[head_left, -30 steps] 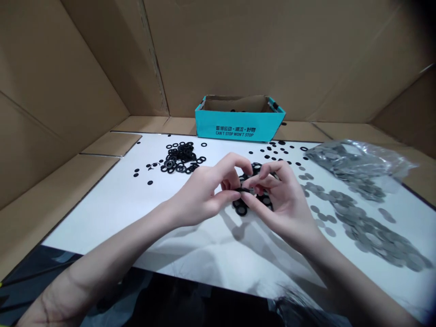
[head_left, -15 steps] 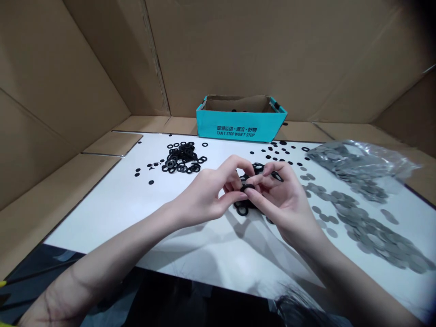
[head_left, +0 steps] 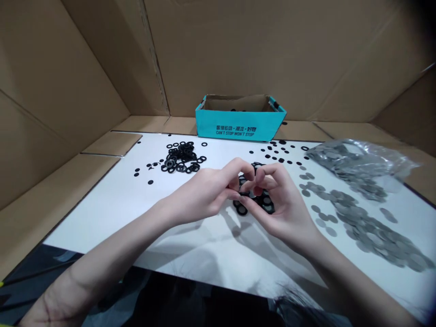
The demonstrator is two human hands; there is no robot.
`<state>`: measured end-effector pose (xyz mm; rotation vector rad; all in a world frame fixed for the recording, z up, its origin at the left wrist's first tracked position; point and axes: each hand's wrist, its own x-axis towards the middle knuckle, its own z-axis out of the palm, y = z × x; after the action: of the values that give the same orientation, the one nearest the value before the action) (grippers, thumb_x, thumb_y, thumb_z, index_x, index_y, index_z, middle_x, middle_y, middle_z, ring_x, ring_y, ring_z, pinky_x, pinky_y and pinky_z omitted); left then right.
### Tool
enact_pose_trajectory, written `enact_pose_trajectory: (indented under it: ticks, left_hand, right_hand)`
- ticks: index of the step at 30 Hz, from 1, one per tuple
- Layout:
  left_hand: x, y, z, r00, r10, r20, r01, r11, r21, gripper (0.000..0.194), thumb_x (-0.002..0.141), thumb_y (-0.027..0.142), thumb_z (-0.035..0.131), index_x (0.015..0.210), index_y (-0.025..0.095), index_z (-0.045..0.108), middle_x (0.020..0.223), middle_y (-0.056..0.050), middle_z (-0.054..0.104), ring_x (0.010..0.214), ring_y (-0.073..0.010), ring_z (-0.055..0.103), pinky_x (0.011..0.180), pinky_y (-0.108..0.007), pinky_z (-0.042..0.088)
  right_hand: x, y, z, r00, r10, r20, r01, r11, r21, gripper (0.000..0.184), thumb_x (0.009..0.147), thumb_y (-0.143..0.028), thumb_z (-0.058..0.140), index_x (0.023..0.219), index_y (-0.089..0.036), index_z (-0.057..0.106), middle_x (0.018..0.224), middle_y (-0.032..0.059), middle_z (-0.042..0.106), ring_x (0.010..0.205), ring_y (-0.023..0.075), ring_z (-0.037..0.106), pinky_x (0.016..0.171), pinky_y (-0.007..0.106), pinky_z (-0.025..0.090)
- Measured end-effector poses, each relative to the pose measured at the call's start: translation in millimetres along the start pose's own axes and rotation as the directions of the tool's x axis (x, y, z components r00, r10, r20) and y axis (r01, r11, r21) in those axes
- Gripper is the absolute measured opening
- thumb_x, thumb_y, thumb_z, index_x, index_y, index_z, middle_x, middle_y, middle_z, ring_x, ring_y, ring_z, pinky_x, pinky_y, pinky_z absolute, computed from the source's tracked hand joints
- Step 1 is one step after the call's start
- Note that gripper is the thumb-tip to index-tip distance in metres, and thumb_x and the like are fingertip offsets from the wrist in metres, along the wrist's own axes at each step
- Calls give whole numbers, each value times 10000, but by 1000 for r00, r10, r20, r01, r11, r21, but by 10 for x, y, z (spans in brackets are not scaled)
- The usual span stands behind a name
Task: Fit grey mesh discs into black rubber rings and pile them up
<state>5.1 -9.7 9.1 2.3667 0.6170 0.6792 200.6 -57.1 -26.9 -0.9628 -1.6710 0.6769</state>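
Observation:
Between my two hands is a small black ring [head_left: 244, 194], seen nearly edge-on. My left hand [head_left: 213, 188] pinches its left side, thumb below and fingers curled above. From the right, the thumb and bent fingers of my right hand [head_left: 277, 195] grip the same ring, tips close to the left thumb. Fingers hide much of it. Behind and beneath the hands lies a pile of black rings [head_left: 241, 210] on the white table [head_left: 163, 240], partly covered from view. Another heap of black rings [head_left: 184, 154] sits to the left.
At the back stands a turquoise box [head_left: 235, 125] with dark pieces inside. Small black discs [head_left: 281, 160] are scattered before it. Grey discs [head_left: 371, 231] spread along the right, below a clear plastic bag [head_left: 361, 163] of similar discs. Cardboard walls [head_left: 272, 54] surround the table.
My fingertips and the held ring have shifted slightly left and down. My right fingers have curled more, uncovering more of the ring pile behind them.

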Motion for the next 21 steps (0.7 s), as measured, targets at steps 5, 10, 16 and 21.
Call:
enact_pose_trajectory:
  ticks: [5, 10, 16, 21]
  left_hand:
    - [-5, -55, 52, 997, 27, -65, -33, 996, -79, 279, 941, 154, 582, 1177, 249, 468, 844, 32, 648, 736, -129, 650, 706, -238, 489]
    - [-4, -67, 25, 996, 78, -47, -84, 986, -142, 264, 943, 112, 548, 1154, 240, 453, 817, 40, 619, 728, -119, 635, 721, -243, 504]
    - [-19, -54, -19, 996, 85, -36, -87, 995, -52, 249, 934, 107, 543, 1132, 242, 476, 862, 27, 624, 770, -128, 667, 700, -238, 504]
    - [-33, -30, 11, 990, 128, -62, -127, 992, 20, 245, 943, 84, 530, 1134, 234, 493, 894, 16, 634, 788, -123, 681, 709, -225, 510]
  right_hand:
    - [9, -13, 40, 984, 156, -81, -141, 976, 165, 315, 837, -201, 701, 954, -280, 419, 810, -42, 680, 693, 132, 553, 652, 300, 420]
    - [4, -16, 25, 981, 182, -63, -164, 963, 216, 371, 814, -206, 733, 947, -285, 395, 788, -55, 694, 692, 131, 569, 669, 304, 421]
    - [-14, -29, 37, 989, 105, -107, -92, 988, 121, 362, 812, -155, 706, 946, -286, 396, 775, -58, 673, 726, 147, 603, 675, 320, 398]
    - [-26, -41, 71, 984, 60, -171, -51, 997, 58, 382, 797, -128, 697, 949, -288, 386, 777, -57, 656, 729, 159, 610, 662, 328, 396]
